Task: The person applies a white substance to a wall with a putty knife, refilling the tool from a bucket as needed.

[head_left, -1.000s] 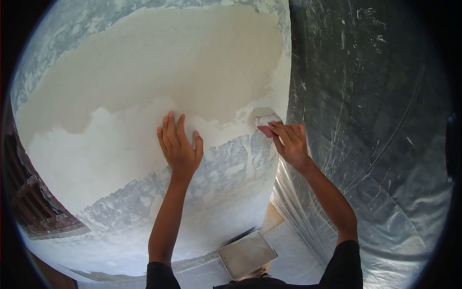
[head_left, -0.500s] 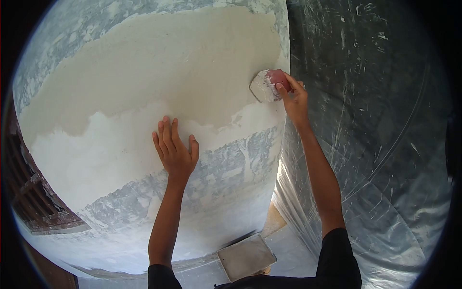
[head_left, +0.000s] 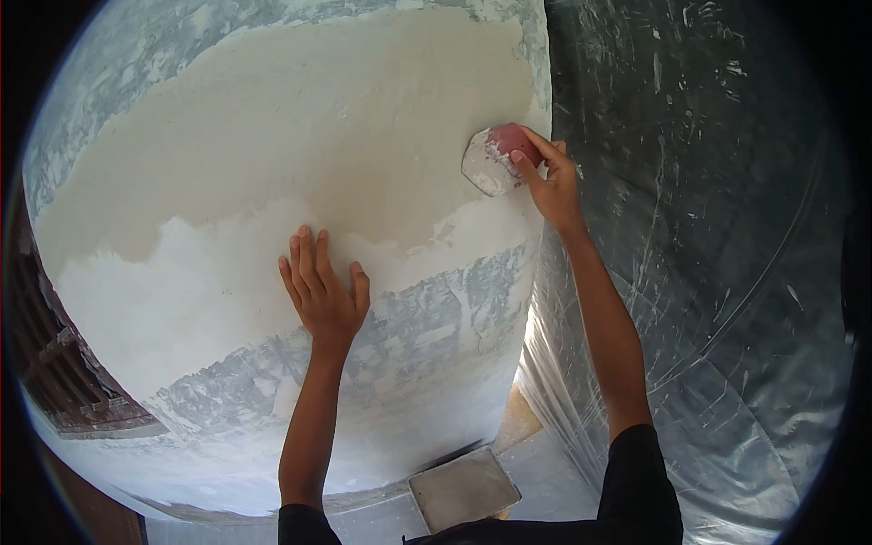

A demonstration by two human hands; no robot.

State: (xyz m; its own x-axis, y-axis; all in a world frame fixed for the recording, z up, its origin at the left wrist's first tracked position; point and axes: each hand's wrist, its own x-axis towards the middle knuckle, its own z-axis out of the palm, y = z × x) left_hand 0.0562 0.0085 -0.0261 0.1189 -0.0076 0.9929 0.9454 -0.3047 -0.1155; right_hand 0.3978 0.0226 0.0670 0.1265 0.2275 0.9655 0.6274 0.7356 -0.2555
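Firmly, right grip [head_left: 556, 188] pinches the red scraper [head_left: 514, 145].

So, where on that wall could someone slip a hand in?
The wall looks open between the left hand and the scraper, and from the left hand across to the dark slatted opening. It's crowded at the right edge, where the scraper and right hand are beside the plastic sheet.
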